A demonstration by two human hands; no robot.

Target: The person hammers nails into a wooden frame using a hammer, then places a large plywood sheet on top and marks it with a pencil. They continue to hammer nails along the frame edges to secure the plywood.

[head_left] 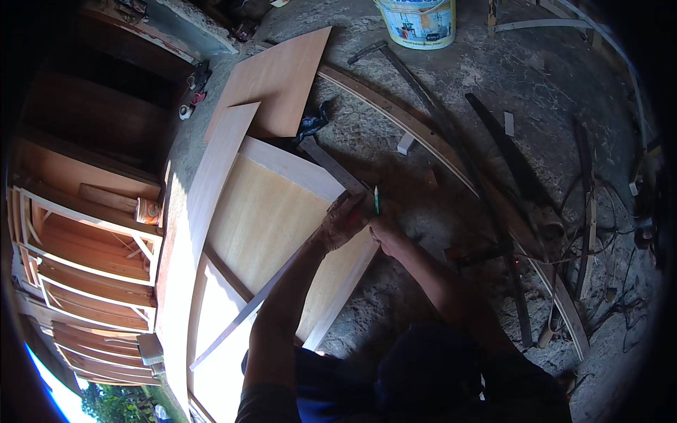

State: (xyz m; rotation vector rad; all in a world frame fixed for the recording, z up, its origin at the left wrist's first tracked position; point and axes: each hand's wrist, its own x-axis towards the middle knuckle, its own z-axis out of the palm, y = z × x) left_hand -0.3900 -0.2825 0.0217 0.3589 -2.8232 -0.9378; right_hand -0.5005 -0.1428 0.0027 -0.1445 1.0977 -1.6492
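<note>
My left hand (343,222) is closed around the corner of a carpenter's square (328,163). One arm of the square reaches up and away, and the other seems to run down left behind my left forearm. Close beside it, my right hand (388,236) grips a green pencil (376,202) with its tip pointing up. Both hands are over the right side of a pale plywood panel (271,211) edged with wooden strips. Some fingers of the left hand are hidden by the shadow and the square.
A thin board (218,169) and a brown plywood sheet (282,77) lie beyond and left of the panel. On the concrete floor at right are long wooden strips (423,134), a handsaw (515,158) and tangled cords (606,254). A paint bucket (421,25) stands at the back.
</note>
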